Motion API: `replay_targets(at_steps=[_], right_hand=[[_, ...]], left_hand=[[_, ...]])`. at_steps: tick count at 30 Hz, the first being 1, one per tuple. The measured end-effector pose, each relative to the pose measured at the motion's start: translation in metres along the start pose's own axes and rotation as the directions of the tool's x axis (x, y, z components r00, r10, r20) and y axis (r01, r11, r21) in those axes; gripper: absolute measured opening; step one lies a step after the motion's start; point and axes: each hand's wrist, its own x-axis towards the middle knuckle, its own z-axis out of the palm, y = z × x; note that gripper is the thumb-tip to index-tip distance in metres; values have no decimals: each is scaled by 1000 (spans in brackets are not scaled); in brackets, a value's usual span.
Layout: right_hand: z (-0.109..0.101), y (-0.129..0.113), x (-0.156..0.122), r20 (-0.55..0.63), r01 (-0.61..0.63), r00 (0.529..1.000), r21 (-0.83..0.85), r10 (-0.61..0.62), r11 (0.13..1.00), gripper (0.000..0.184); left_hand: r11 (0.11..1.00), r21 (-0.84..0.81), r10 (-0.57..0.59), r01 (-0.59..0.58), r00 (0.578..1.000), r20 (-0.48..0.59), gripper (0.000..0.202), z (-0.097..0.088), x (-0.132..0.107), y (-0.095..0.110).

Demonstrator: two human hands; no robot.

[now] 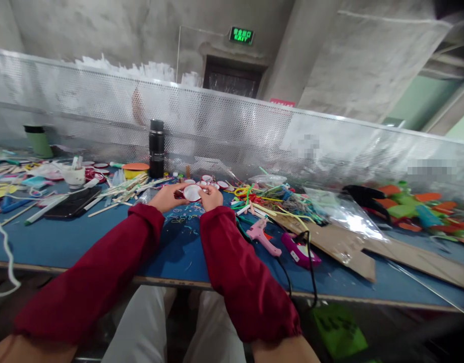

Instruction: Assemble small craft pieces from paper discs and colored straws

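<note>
Between my two hands is a small round white disc with a red rim (192, 193), held up over the blue tabletop. My left hand (169, 197) grips its left edge with thumb and fingers. On the opposite edge, my right hand (211, 197) pinches it. Just behind my hands lie more white discs with red rims (207, 178). Small loose rubber-band-like loops (182, 219) are scattered on the table below them. To the right of my right sleeve rests a pink glue gun (263, 237) with a black cord.
A black thermos (157, 148) stands behind my left hand. Thin wooden sticks (120, 194) and a dark phone (73, 202) lie to the left. On the right are a purple device (300, 250), cardboard (340, 249), tangled coloured cords (285, 199) and a clear plastic bag (347, 222). A perforated metal panel (224, 121) runs along the back.
</note>
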Motion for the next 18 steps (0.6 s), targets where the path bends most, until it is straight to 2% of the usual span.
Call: replay_targets(at_steps=[7, 18], right_hand=[[-2, -6, -2, -35, -94, 995, 96, 98, 991, 35], [-1, -6, -2, -33, -115, 992, 146, 121, 983, 31]], left_hand=[[981, 185, 63, -58, 998, -22, 64, 4, 0, 1], [924, 369, 113, -97, 993, -20, 57, 1, -4, 16]])
